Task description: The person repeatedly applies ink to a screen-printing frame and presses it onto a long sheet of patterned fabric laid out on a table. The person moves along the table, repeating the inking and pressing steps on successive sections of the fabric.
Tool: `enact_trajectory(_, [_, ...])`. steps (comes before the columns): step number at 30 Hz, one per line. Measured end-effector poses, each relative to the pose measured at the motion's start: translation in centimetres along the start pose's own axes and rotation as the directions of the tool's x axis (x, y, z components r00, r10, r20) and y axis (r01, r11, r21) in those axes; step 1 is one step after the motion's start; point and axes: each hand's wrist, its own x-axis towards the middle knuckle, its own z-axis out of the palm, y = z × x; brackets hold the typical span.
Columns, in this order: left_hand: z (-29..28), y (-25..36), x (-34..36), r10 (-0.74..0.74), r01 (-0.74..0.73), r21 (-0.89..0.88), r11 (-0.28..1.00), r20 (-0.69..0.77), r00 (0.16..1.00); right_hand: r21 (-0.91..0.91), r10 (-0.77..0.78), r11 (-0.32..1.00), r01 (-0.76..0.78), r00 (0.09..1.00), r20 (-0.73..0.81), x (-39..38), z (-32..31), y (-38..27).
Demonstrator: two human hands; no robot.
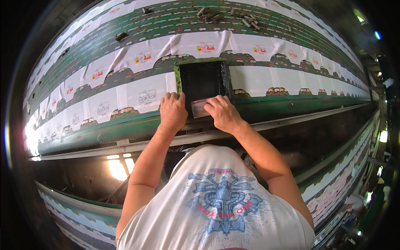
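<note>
Bright light (118, 169) lower left; long green-edged table (79, 203) behind; dim surroundings.

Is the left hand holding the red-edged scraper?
No, the right hand holds the red-edged scraper, while the left hand is at the left side of the frame.

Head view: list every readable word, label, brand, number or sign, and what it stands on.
White T-shirt: red lettering amid the blue print; its wording is not copied here.
White cloth: any lettering by the cartoon prints is too small to read.
Scraper in the right hand: none I can make out.
</note>
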Motion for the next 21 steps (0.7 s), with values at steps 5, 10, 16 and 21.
enact_trajectory(5, [1.9,-0.7,0.1,-0.039,0.003,-0.177,0.984,-0.197,0.98,0.095,0.061,0.993,-0.064,0.997,0.037,-1.3,-0.6,-1.3])
enact_trajectory(10, [5.7,-0.6,-1.0,-0.225,0.048,-0.517,0.854,-0.286,0.931,0.223,0.113,0.966,-0.13,0.99,0.084,-1.9,-2.3,-2.7])
enact_trajectory(16, [6.5,0.2,-1.4,-0.358,0.139,-0.669,0.73,-0.203,0.911,0.253,0.328,0.929,-0.27,0.917,-0.226,-5.5,-1.8,-1.4])
enact_trajectory(21, [5.8,1.0,-1.4,-0.389,0.112,-0.747,0.655,-0.207,0.898,0.522,0.537,0.759,-0.388,0.827,-0.166,-9.0,-1.0,1.0])
